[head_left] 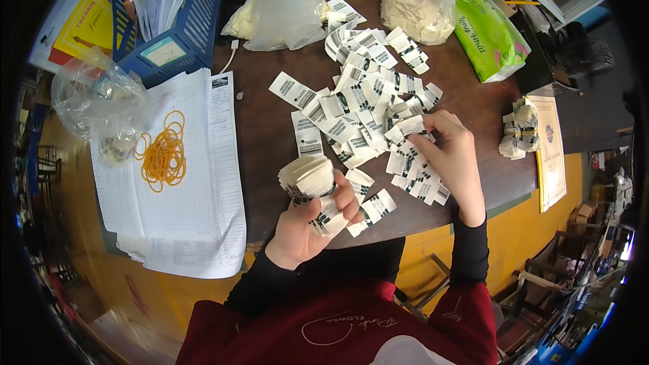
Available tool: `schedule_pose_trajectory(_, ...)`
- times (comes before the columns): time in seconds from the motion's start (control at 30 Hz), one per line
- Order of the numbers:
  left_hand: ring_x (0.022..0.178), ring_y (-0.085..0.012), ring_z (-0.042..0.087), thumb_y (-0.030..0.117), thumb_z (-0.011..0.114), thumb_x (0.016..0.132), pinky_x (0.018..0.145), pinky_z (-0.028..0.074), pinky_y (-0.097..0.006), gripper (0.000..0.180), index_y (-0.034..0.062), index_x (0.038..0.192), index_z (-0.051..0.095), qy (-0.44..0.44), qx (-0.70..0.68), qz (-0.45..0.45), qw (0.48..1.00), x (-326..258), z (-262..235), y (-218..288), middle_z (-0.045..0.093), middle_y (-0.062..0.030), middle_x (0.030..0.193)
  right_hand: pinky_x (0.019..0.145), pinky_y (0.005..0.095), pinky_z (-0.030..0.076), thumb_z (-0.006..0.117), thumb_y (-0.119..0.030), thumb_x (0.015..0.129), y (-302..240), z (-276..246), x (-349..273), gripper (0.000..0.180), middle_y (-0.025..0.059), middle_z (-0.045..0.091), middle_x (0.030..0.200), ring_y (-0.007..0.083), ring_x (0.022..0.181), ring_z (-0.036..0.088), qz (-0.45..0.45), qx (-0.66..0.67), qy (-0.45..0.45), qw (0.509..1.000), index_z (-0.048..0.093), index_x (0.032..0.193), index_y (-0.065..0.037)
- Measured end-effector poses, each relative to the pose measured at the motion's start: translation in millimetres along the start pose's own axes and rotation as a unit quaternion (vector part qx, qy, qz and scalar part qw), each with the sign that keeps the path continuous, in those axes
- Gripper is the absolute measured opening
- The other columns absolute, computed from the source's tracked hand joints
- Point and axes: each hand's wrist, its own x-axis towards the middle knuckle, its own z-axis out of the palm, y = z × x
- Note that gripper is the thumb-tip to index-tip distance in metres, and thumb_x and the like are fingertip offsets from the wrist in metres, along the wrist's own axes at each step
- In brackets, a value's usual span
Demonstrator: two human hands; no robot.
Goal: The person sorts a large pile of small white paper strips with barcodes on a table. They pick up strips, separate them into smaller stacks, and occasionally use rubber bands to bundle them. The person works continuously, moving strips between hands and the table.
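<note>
A thick stack of white printed labels (306, 177) is gripped in my left hand (302, 227), the fingers wrapped round its lower part. My right hand (449, 148) reaches over the loose heap of labels (365, 105), its thumb and forefinger pinching a label (407, 127) at the heap's right side. The heap spreads across the middle of the dark brown table, with pieces overlapping at many angles. Two loose labels (376, 208) lie between my hands, near the table's front edge.
Yellow rubber bands (163, 155) lie on paper sheets (203, 230) at left, beside a clear plastic bag (101, 94). Behind stand a blue file basket (196, 20) and bags of labels (287, 10), (419, 17). A green tissue pack (490, 37) and a bundled label stack (520, 130) are right.
</note>
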Motion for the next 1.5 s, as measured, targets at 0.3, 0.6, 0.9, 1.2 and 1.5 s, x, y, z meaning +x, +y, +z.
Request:
schedule_pose_trajectory(0.3,0.088,-0.0156,0.048,0.047,0.07,0.087,0.09,0.041,-0.04,0.052,0.0147,0.121,0.047,-0.043,-0.065,0.055,0.995,3,-6,1,0.045,0.0016,0.093,0.084,0.0356,0.047,0.072,-0.007,0.077,-24,-11,-5,0.035,0.0091,0.061,0.108,0.0272,0.1,0.058,-0.075,-0.072,0.091,0.99,0.065,0.112,-0.003)
schedule_pose_trajectory(0.6,0.093,-0.0178,0.055,0.048,0.071,0.085,0.097,0.042,-0.037,0.053,0.0114,0.117,0.049,0.015,-0.071,0.101,0.992,1,0,-1,0.053,0.0002,0.093,0.086,0.0343,0.043,0.07,-0.011,0.073,-57,43,-1,0.011,0.0008,0.055,0.093,0.018,0.091,0.055,-0.33,-0.265,0.044,0.905,0.066,0.083,-0.009)
schedule_pose_trajectory(0.9,0.092,-0.0156,0.052,0.049,0.071,0.084,0.095,0.042,-0.036,0.06,0.0099,0.122,0.046,0.043,-0.004,0.058,0.997,2,-2,-1,0.05,0.0006,0.094,0.057,0.031,0.045,0.074,-0.003,0.078,-47,2,16,0.009,0.0107,0.065,0.074,0.0227,0.063,0.061,-0.076,0.078,0.023,0.994,0.069,0.082,0.004)
schedule_pose_trajectory(1.2,0.105,-0.0203,0.053,0.051,0.066,0.087,0.104,0.039,-0.042,0.059,0.0119,0.126,0.046,0.086,0.059,0.027,0.994,4,-1,-4,0.053,-0.0029,0.108,0.058,0.0225,0.038,0.072,-0.003,0.084,-50,-25,17,0.009,0.0015,0.06,0.071,0.0048,0.064,0.05,0.023,0.28,-0.004,0.96,0.069,0.083,0.005)
schedule_pose_trajectory(1.5,0.108,-0.0217,0.054,0.05,0.065,0.087,0.108,0.037,-0.045,0.059,0.0119,0.128,0.046,0.077,0.065,0.0,0.995,4,-4,-3,0.054,-0.0042,0.11,0.053,0.0186,0.034,0.07,-0.007,0.089,-49,-42,26,0.013,-0.0038,0.059,0.067,0.0002,0.061,0.046,0.086,0.196,0.017,0.977,0.069,0.084,0.005)
